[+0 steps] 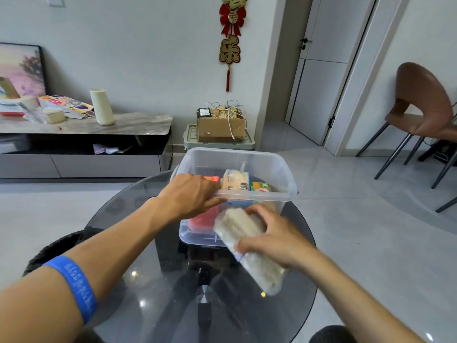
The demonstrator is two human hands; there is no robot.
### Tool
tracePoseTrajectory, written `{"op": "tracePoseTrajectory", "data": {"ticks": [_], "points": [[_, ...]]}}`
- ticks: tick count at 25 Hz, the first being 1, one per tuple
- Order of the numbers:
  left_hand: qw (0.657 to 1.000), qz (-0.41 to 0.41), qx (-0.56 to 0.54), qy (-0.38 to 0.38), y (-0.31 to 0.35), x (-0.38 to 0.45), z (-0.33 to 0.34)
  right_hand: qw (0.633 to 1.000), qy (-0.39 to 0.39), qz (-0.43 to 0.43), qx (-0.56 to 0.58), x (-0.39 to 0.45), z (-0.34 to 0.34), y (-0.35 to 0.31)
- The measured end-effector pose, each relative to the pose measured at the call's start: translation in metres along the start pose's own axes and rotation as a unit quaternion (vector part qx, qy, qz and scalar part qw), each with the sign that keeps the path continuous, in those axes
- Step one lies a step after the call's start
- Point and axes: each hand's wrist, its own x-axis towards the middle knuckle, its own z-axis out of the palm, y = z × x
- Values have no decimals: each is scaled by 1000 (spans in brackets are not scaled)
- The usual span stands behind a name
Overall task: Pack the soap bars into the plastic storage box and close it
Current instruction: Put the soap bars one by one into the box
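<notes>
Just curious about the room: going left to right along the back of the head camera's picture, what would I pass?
Framed picture → cream cylinder on the sideboard → cardboard box under the red wall ornament → white door → brown chair.

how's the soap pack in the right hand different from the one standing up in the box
The pack in the right hand is a long clear-wrapped pack, pale and tilted, outside the plastic box in front of its near wall. The standing pack is shorter, upright inside the box, with blue edging and a barcode label. The left hand rests on the box rim beside it. Both look cream-coloured.
</notes>
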Motion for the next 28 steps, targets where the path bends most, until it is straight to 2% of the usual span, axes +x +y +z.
{"op": "tracePoseTrajectory", "data": {"ticks": [2,6,8,10,13,15,17,21,23,25,26,28], "points": [[999,15,31,-2,-1,-6,1,996,-2,13,87,2,-33,-17],[999,-9,35,6,-3,-15,0,993,-48,14,107,7,-69,-51],[999,-13,31,3,-3,-20,1,989,-47,15,143,13,-78,-64],[999,-14,31,2,-2,-22,0,988,14,13,153,27,-86,-75],[999,-18,25,-9,0,-24,-5,978,144,20,148,66,-92,-90],[999,-18,25,-18,2,-25,-7,974,200,29,99,94,-88,-96],[999,-18,34,-18,2,-26,-8,972,229,45,-24,119,-72,-89],[998,-20,42,-28,2,-25,-6,951,178,76,-239,146,-20,-60],[998,-29,46,-32,3,-25,-7,945,172,85,-265,152,-17,-60],[998,-39,1,-48,1,-22,-10,942,172,87,-276,153,-19,-61],[995,-47,-30,-86,-2,-18,-12,940,174,83,-282,153,-20,-60],[958,-66,-103,-259,-7,-3,-22,940,174,76,-285,152,-21,-59]]}}
